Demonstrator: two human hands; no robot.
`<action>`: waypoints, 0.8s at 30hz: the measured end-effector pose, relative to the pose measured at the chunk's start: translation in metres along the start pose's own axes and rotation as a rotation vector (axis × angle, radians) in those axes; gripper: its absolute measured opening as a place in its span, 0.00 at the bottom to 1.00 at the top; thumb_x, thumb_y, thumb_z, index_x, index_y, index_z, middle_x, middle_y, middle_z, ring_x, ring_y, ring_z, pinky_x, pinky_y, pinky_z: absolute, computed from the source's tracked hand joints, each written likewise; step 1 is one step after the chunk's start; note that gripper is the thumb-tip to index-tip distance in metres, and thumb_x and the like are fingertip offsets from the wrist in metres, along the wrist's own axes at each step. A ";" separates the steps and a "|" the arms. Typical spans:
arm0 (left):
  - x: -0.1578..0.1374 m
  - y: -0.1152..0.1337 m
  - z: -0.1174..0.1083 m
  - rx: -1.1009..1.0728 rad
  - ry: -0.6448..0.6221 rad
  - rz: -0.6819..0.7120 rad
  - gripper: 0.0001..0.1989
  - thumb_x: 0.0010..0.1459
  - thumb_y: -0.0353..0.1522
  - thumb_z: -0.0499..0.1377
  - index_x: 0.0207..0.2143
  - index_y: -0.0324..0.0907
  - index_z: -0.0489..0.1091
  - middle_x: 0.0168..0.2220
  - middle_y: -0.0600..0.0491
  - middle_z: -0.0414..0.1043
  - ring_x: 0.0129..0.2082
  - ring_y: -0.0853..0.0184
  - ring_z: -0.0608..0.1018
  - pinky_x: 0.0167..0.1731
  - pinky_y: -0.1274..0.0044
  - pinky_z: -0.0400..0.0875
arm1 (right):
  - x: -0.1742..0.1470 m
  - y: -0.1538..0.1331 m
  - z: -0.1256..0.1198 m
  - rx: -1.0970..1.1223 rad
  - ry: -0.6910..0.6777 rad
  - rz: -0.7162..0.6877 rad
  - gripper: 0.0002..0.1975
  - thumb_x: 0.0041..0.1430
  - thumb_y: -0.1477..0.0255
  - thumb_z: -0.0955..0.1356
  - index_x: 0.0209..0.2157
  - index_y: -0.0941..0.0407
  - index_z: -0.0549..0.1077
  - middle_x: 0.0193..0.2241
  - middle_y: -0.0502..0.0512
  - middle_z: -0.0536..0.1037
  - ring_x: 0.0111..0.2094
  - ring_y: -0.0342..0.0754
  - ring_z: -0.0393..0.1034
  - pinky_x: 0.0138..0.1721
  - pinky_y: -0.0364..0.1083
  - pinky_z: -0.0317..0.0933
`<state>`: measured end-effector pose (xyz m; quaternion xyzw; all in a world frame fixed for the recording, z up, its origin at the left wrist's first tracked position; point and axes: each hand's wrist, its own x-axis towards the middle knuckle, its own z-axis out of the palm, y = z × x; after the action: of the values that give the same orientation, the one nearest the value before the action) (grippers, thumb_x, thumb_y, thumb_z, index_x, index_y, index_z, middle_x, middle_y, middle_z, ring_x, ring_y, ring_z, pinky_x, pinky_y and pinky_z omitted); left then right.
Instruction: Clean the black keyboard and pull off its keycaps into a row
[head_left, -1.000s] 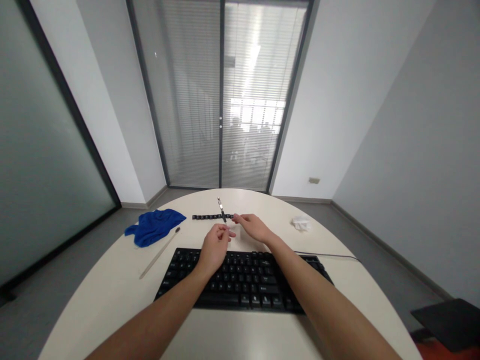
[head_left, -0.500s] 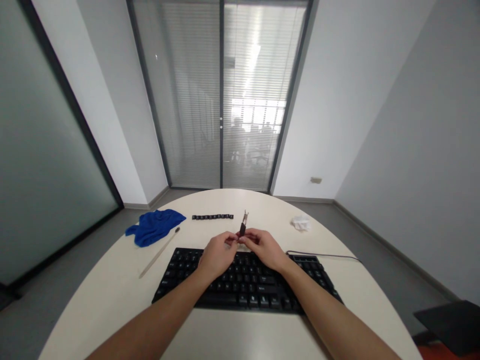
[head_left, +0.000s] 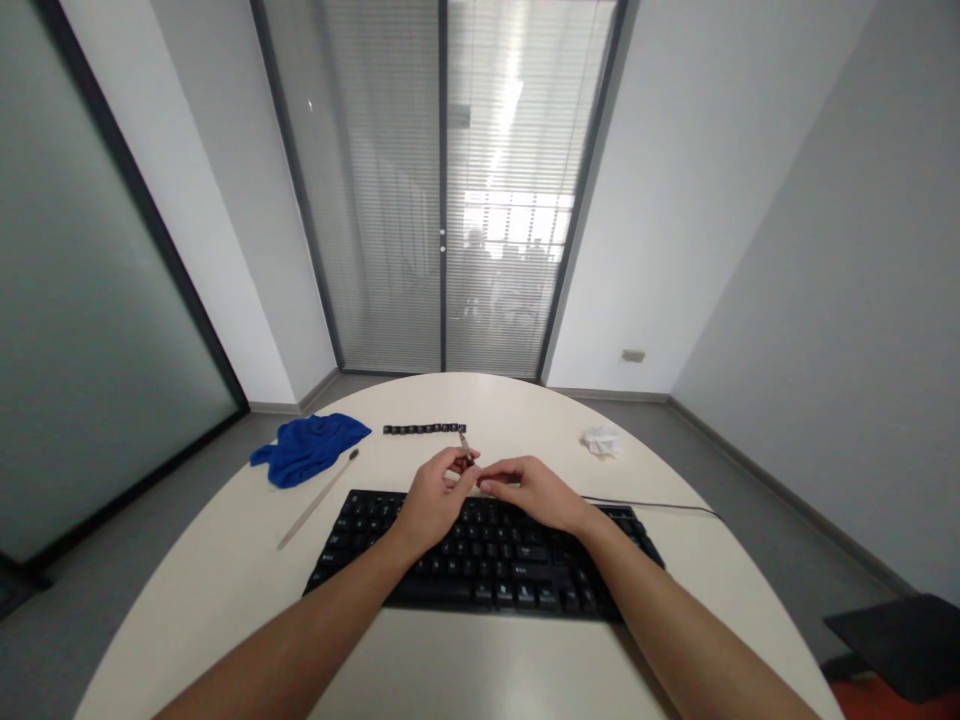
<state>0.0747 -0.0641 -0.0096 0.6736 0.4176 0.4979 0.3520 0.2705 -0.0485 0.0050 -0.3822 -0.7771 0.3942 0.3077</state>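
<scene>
A keycap puller (head_left: 466,447) with a dark handle and thin metal prongs points up and away from me. My left hand (head_left: 436,500) is closed round its handle, most of which the fingers hide. My right hand (head_left: 531,492) meets the left at the fingertips, thumb and fingers pinched together; whatever they may hold is too small to make out. Beneath both hands lies a black keyboard (head_left: 480,570), partly covered by my hands and forearms. A row of loose black keycaps (head_left: 424,429) lies past the keyboard, close to the puller's tip in the picture.
On the left of the round table (head_left: 517,660) are a blue cloth (head_left: 311,450) and a slim brush (head_left: 319,500) with dark bristles. A crumpled white tissue (head_left: 601,441) lies at the right. The keyboard's cable (head_left: 660,506) runs to the right edge.
The keycap puller has swung from upright between both hands to a leftward tilt in my left hand. My right fingertips have come off its handle.
</scene>
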 end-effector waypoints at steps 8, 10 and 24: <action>0.006 -0.002 0.003 -0.070 -0.100 0.016 0.13 0.62 0.37 0.57 0.46 0.40 0.74 0.46 0.47 0.74 0.43 0.63 0.77 0.41 0.73 0.76 | -0.016 0.011 -0.047 -0.031 -0.201 0.184 0.23 0.59 0.54 0.69 0.43 0.59 0.82 0.36 0.56 0.83 0.37 0.51 0.74 0.41 0.46 0.64; 0.006 -0.001 0.004 -0.067 -0.110 0.010 0.13 0.64 0.37 0.55 0.44 0.40 0.74 0.45 0.46 0.75 0.43 0.63 0.77 0.42 0.72 0.76 | -0.021 0.014 -0.048 -0.016 -0.285 0.208 0.24 0.54 0.56 0.73 0.46 0.58 0.81 0.39 0.56 0.83 0.40 0.53 0.75 0.44 0.47 0.64; 0.002 0.007 0.003 -0.003 -0.218 -0.029 0.10 0.62 0.35 0.56 0.41 0.40 0.73 0.38 0.49 0.77 0.36 0.64 0.79 0.38 0.74 0.74 | -0.026 0.015 -0.023 -0.010 -0.216 0.171 0.20 0.51 0.62 0.75 0.45 0.56 0.82 0.41 0.55 0.83 0.40 0.53 0.75 0.43 0.47 0.65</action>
<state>0.0792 -0.0656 -0.0033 0.7172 0.3858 0.4171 0.4035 0.3066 -0.0558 -0.0005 -0.4038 -0.7722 0.4542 0.1854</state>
